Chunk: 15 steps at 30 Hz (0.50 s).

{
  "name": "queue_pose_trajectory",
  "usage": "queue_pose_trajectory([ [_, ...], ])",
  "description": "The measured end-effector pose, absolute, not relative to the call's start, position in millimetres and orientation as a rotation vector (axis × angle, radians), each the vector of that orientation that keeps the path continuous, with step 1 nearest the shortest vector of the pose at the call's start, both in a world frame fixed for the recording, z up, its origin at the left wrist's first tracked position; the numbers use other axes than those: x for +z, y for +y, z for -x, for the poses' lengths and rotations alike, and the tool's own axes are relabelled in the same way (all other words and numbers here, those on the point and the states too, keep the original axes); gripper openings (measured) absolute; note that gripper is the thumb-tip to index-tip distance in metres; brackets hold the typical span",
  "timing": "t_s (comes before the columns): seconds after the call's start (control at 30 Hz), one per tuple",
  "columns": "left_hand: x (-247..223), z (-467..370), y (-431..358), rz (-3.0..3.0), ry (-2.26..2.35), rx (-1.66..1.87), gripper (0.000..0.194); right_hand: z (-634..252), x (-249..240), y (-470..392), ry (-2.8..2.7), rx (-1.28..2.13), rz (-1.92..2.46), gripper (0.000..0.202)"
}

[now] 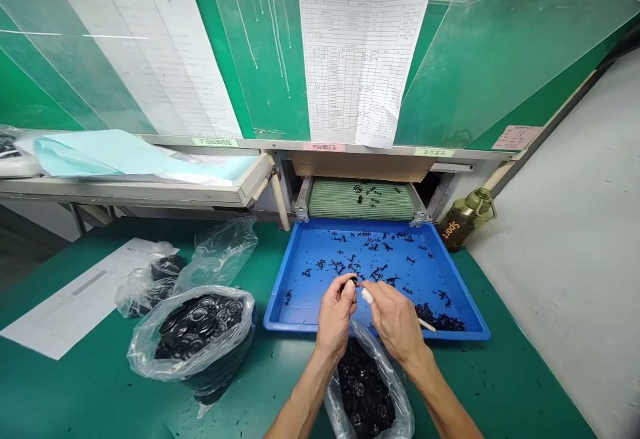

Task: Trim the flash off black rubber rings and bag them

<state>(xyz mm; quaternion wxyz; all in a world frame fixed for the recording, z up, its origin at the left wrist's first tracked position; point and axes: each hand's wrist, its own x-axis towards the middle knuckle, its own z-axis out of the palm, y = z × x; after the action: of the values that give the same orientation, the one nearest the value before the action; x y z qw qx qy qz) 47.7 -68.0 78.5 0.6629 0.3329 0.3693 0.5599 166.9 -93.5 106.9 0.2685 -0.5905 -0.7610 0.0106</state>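
My left hand (336, 312) is closed on a small black round part (354, 279), held above the front of the blue tray (295, 327). Beside it, my right hand (395, 315) grips a thin stick-like tool (427, 325), whose pale end sticks out below the hand; its tip is close to the black part. A white wrap covers one right fingertip. Under my wrists stands a plastic-lined bag of black round parts (363, 385). Small black scraps (440, 319) lie scattered in the tray, with a pile at its front right corner.
Another open bag (200, 325) of black rings stands at the left, near a clear bag (150, 285) and a paper sheet (75, 299). Behind the tray a green conveyor belt (340, 205) carries a few black pieces. A bottle (463, 222) stands at the tray's back right.
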Motion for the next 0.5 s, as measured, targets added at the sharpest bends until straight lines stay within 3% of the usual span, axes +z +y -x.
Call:
queue_pose_trajectory([
  [0.5,71,-50,-66,-0.821,0.952,1.294,0.038,-145,98,-91,-1.948,-0.101,1.726,0.028],
])
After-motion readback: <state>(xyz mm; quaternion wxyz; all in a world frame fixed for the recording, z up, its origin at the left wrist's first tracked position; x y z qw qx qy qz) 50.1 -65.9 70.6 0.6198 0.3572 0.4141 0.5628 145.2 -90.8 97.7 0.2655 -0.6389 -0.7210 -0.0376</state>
